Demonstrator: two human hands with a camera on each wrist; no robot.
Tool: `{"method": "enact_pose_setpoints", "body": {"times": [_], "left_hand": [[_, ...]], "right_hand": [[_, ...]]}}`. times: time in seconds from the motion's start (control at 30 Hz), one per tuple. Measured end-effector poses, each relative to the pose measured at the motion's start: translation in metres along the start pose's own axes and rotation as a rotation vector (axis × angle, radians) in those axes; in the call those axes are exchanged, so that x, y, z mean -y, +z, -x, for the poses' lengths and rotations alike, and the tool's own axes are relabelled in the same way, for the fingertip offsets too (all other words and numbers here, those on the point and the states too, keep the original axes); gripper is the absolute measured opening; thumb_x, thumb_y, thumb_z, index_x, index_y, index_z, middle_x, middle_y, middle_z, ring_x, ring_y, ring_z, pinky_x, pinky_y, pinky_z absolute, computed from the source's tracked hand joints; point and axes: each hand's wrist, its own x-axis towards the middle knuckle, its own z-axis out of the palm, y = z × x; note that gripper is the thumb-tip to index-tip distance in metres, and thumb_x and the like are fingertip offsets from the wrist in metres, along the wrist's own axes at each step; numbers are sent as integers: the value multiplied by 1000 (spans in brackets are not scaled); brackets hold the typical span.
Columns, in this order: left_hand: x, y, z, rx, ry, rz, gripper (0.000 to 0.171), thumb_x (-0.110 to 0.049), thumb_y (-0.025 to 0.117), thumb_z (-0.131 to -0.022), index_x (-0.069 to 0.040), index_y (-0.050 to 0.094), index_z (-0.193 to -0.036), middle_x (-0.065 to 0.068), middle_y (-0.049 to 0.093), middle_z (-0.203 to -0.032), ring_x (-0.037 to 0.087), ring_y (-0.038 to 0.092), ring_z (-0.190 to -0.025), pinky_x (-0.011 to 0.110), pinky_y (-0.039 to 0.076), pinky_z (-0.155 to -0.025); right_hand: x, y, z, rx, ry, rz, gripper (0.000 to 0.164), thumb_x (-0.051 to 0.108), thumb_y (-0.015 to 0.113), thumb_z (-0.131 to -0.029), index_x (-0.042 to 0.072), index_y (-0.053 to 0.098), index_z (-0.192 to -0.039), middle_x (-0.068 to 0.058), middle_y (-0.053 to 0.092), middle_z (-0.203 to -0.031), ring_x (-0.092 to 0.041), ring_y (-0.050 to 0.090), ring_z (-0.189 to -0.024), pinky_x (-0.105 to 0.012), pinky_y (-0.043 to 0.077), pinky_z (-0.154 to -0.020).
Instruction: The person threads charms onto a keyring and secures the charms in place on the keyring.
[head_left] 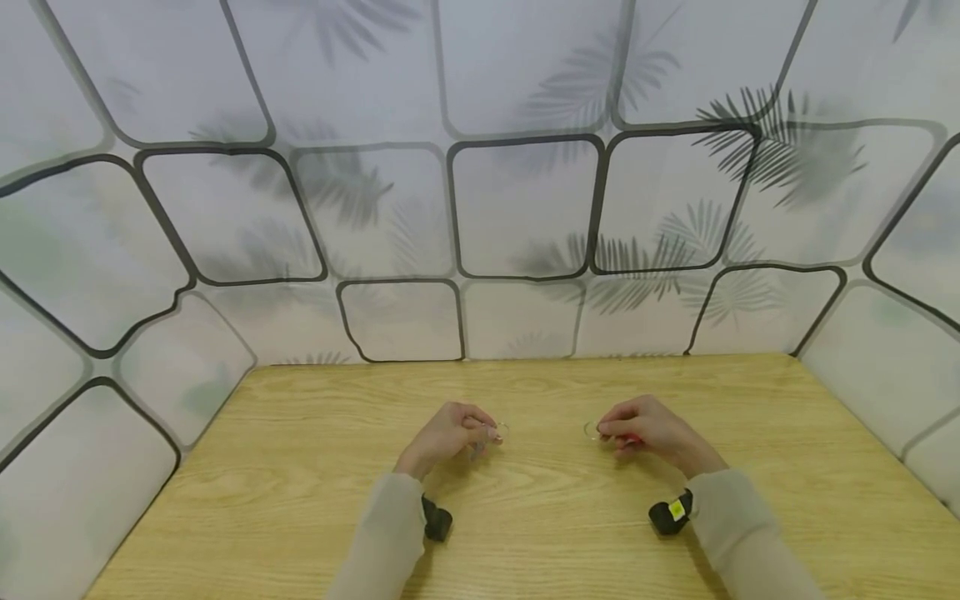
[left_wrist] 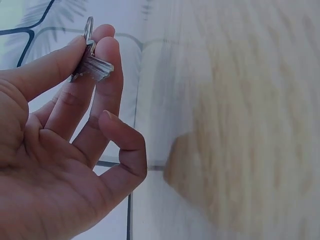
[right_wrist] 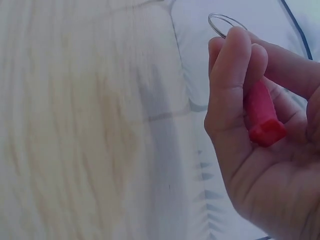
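Note:
Between thumb and fingertips, my left hand (head_left: 453, 433) pinches silver keys (left_wrist: 97, 67). A thin metal ring (left_wrist: 88, 29) on them sticks up past the fingertips. My right hand (head_left: 648, 429) holds a red fob (right_wrist: 263, 115) with a flared end, partly hidden by the fingers. From its pinched fingertips stands a round metal split ring (right_wrist: 216, 25). In the head view the two hands face each other over the wooden table (head_left: 540, 525), apart, with both rings pointing toward the gap between them.
Each wrist wears a small black camera, the left one (head_left: 437, 521) and the right one (head_left: 667, 517). Behind the table and along both sides hangs a pale curtain (head_left: 525, 208) with dark outlines and leaf prints.

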Motion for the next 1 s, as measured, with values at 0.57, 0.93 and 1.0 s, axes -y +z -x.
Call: {"method": "enact_pose_setpoints", "body": {"times": [0.57, 0.93, 1.0], "left_hand": [[-10, 14, 5, -29, 10, 32, 17, -5, 64, -100, 8, 67, -111, 16, 76, -97, 31, 71, -79, 31, 54, -69], [-16, 21, 7, -38, 21, 23, 18, -5, 64, -100, 8, 68, -111, 16, 76, -97, 32, 71, -81, 31, 54, -70], [-16, 23, 7, -33, 24, 27, 18, -5, 64, -100, 8, 68, -111, 16, 76, -97, 32, 71, -81, 30, 54, -69]], "right_hand": [[6, 20, -1, -16, -14, -10, 15, 2, 61, -99, -9, 70, -98, -3, 66, -81, -8, 55, -62, -26, 56, -62], [13, 34, 0, -19, -32, 10, 20, 4, 63, -99, -15, 68, -99, -4, 68, -81, -8, 56, -60, -26, 55, -60], [14, 36, 0, -21, -29, 5, 19, 4, 63, -99, -14, 68, -99, -4, 68, -80, -8, 56, -59, -26, 55, -59]]}}
